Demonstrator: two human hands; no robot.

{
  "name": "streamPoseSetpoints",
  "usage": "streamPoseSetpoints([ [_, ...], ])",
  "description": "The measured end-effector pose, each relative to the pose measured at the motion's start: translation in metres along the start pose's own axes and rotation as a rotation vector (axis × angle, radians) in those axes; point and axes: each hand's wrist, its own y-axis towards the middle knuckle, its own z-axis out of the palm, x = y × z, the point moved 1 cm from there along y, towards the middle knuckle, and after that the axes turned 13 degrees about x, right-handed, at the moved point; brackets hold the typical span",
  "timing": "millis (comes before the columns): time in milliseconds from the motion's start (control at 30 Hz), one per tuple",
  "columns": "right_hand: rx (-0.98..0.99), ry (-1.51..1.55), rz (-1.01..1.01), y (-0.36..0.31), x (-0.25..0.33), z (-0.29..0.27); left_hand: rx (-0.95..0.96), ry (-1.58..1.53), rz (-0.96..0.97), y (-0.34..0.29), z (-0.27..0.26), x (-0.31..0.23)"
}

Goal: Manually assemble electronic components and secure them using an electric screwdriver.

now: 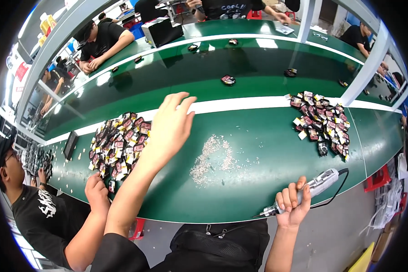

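Observation:
My left hand (173, 124) is raised over the green bench near its white far edge, empty, its fingers stretched out and apart. My right hand (293, 201) is wrapped round a grey electric screwdriver (323, 182), whose tip points left along the near edge. Between my hands, small silvery screws (211, 158) lie scattered in a loose heap. Left of my forearm is a pile of small black parts (118, 143) with reddish and yellow-white labels. A second pile of such parts (322, 120) lies at the far right. On the belt past my fingers is one more part (228, 80).
A green conveyor belt (167, 81) runs beyond the white strip, carrying several spaced-out parts. Grey metal posts (367, 68) rise at both sides. A co-worker's hand (97, 192) is beside the left pile. The screwdriver's black cable (337, 195) loops off its right end.

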Motion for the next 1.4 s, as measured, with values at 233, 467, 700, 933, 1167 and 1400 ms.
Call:
streamPoseSetpoints([
  [233,0.056,0.045,0.03,0.007,-0.001,0.003,0.142,-0.038,-0.149,0.11,0.087,0.029],
  [467,0.079,0.059,0.008,0.005,0.003,-0.006,0.309,-0.254,0.14,0.071,0.076,-0.033],
  [700,0.103,0.082,0.008,0.006,0.002,-0.004,0.285,-0.069,0.228,0.04,0.079,-0.046],
  [933,0.101,0.083,-0.013,0.001,0.001,-0.001,0.242,-0.023,0.248,0.039,0.082,-0.037],
  [1167,0.039,0.073,-0.016,0.0,0.003,-0.003,0.286,-0.32,0.116,0.001,0.045,-0.061],
  [1400,0.022,0.101,-0.161,0.006,0.008,0.026,0.392,-1.163,0.011,-0.083,0.028,-0.111],
])
